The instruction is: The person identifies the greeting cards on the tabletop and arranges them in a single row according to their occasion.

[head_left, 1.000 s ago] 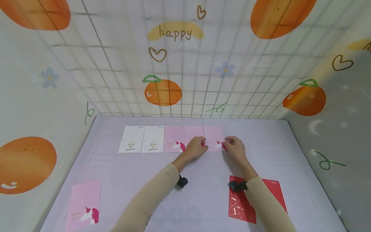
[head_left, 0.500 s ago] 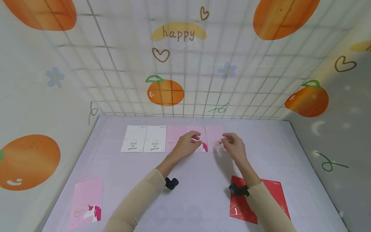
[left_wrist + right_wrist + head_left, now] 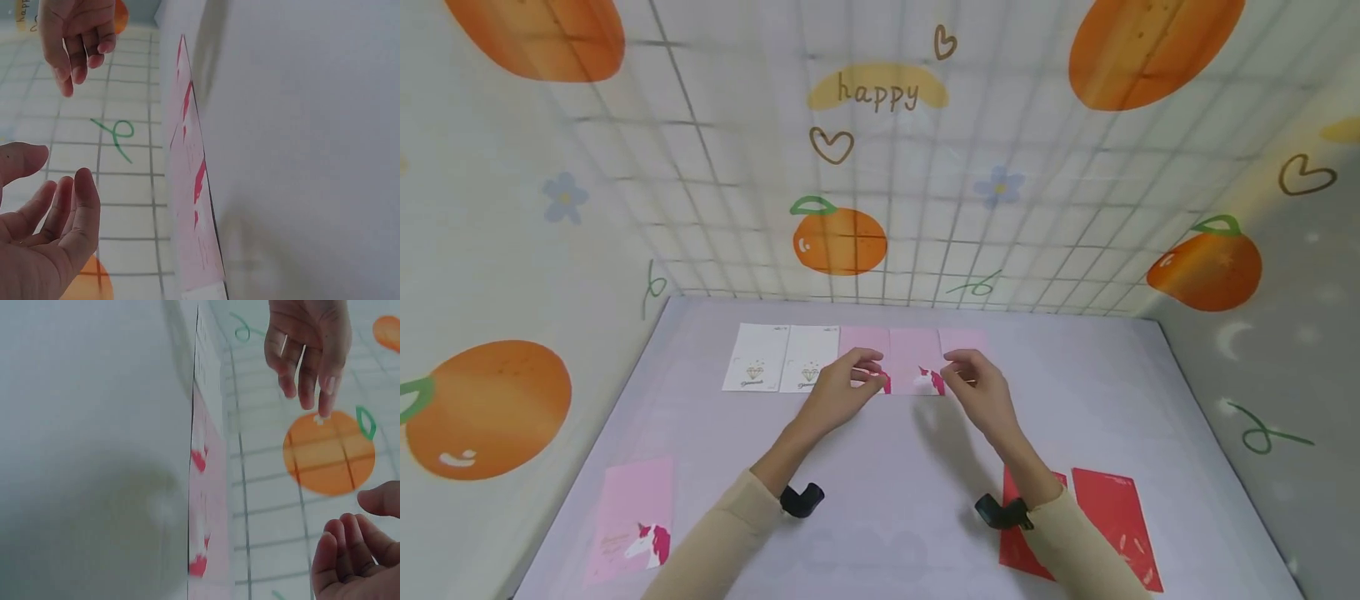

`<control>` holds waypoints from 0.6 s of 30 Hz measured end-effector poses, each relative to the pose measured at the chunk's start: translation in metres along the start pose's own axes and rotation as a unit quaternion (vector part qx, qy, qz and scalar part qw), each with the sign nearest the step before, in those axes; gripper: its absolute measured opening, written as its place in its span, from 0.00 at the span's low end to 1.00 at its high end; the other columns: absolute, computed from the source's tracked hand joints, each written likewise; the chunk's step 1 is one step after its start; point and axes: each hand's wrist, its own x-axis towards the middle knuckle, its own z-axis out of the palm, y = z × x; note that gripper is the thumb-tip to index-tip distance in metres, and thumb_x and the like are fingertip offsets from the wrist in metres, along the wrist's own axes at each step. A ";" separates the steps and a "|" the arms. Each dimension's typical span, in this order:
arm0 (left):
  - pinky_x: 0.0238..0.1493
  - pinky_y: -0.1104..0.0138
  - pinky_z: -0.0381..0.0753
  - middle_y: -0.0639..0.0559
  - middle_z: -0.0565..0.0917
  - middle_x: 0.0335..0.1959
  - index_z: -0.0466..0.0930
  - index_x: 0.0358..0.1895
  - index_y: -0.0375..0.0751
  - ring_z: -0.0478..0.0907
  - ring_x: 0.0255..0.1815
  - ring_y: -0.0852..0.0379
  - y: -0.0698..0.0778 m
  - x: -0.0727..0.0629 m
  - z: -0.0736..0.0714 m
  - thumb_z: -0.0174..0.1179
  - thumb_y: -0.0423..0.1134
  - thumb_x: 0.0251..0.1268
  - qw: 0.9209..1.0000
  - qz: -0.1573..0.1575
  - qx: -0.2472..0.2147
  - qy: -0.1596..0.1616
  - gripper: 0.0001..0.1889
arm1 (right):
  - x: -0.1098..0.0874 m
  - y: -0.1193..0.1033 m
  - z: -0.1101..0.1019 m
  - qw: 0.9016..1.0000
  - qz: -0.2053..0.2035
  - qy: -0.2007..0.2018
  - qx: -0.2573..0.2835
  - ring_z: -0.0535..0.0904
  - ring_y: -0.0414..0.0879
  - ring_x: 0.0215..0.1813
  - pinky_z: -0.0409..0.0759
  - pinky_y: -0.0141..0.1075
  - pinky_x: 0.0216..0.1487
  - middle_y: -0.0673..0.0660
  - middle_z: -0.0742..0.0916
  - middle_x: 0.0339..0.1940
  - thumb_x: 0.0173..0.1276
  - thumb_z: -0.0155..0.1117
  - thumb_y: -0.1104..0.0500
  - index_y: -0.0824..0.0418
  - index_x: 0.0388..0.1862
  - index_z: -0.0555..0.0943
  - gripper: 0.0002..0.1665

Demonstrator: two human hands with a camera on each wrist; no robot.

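Toward the back of the table, two white cards point(image 3: 756, 348) with gold diamond prints lie in a row with three pink unicorn cards point(image 3: 915, 350), edge to edge. Over the left part of the pink stretch hovers my left hand point(image 3: 838, 390), its fingers loosely bent and nothing in them. My right hand point(image 3: 985, 396) is raised over the rightmost pink card, partly hiding it, and also holds nothing. Both wrist views show the hands lifted above the cards, thumbs apart from the fingers: the left palm point(image 3: 44, 250) and the right palm point(image 3: 356, 569) are bare.
A single pink unicorn card point(image 3: 632, 508) lies at the front left. At the front right are two red cards point(image 3: 1116, 525), one partly under the right forearm. A fabric wall point(image 3: 737, 217) printed with oranges stands behind the table, with more fabric at both sides.
Both hands have come up off the pink cards and drawn back; the left has moved left, away from the middle ones. The right forearm now covers the red cards differently. The view has shifted slightly.
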 end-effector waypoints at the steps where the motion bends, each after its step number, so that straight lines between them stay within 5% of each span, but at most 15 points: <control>1: 0.46 0.59 0.83 0.51 0.85 0.47 0.79 0.58 0.47 0.83 0.47 0.55 -0.002 -0.003 -0.003 0.65 0.40 0.67 1.000 0.001 -0.001 0.005 0.17 | -0.001 -0.002 0.003 1.000 -0.006 -0.004 0.003 0.82 0.49 0.41 0.81 0.36 0.46 0.54 0.86 0.39 0.70 0.67 0.59 0.59 0.52 0.82 0.14; 18: 0.49 0.54 0.82 0.50 0.85 0.48 0.79 0.59 0.47 0.83 0.49 0.55 -0.024 -0.061 -0.054 0.68 0.41 0.66 0.997 -0.050 0.022 0.046 0.19 | -0.011 -0.024 0.058 0.995 -0.065 -0.064 0.037 0.81 0.45 0.39 0.83 0.36 0.43 0.50 0.85 0.36 0.69 0.68 0.62 0.58 0.51 0.83 0.13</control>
